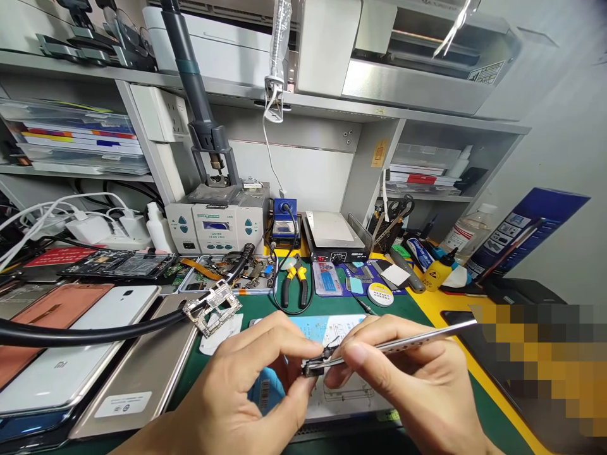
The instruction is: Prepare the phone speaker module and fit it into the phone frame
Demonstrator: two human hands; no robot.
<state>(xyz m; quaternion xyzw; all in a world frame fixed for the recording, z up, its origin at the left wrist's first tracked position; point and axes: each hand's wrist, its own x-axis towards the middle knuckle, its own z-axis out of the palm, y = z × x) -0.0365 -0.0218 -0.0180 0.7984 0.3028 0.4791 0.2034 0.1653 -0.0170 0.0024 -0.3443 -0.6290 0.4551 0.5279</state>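
Note:
My left hand (237,379) is closed, pinching a small black component (313,370) between thumb and fingertips. My right hand (427,379) is closed around metal tweezers (417,341), whose thin tips reach the component. What exactly the component is, I cannot make out. Underneath both hands lies a light work surface with a printed diagram (346,404), partly covered by them. Left of my left hand, a phone logic board with a cut-out (208,316) sits near a black hose (142,333).
Several phone backs, including a white one (90,354) and a gold one (137,373), lie at left. Behind stand a hot-air station (213,224), yellow-black pliers (294,284) and a flat heating plate (332,230). A yellow bottle (437,272) stands at right.

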